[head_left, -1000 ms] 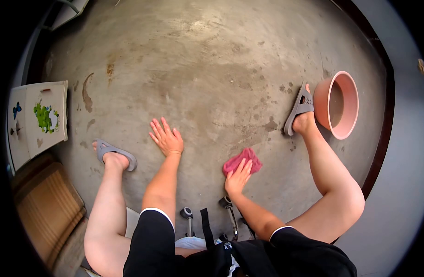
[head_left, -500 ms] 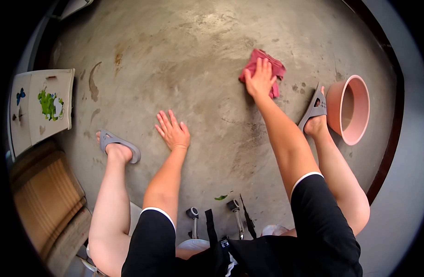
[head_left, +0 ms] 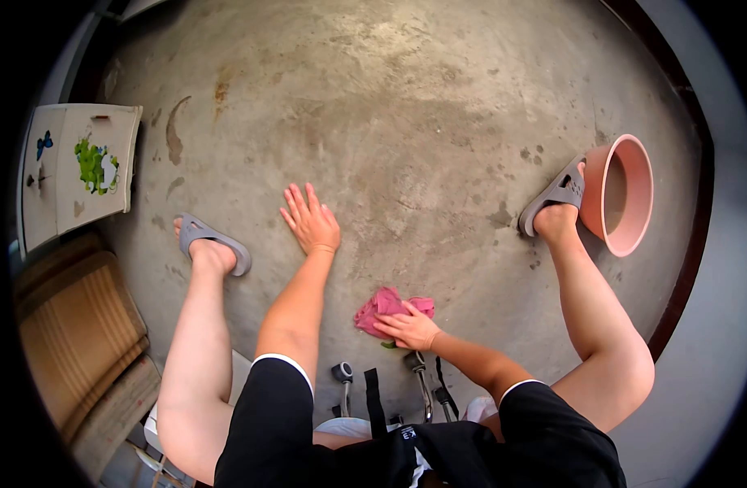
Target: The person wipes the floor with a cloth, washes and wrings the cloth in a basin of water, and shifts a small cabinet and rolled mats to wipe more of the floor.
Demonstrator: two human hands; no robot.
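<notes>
A bunched pink cloth (head_left: 390, 309) lies on the grey concrete floor (head_left: 447, 163), close in front of my body. My right hand (head_left: 410, 327) has hold of it, pressing it to the floor with its fingers over the near side. What the fingertips do in the folds is partly hidden. Further left and forward, my left hand (head_left: 311, 220) rests flat on the floor, fingers spread, with nothing in it. Just behind the cloth, a small green leaf (head_left: 388, 345) is partly covered.
At the right, a pink bucket (head_left: 625, 195) stands beside my foot in a grey slipper (head_left: 562, 195). The other grey slipper (head_left: 219, 244) is at the left, near a white cabinet (head_left: 81, 171) and a brown striped chair (head_left: 85, 333). Casters (head_left: 342, 372) show below me.
My right hand has swept the pink cloth from far right back toward my body and to the left. My left hand stays planted on the floor, while the view has shifted slightly.
</notes>
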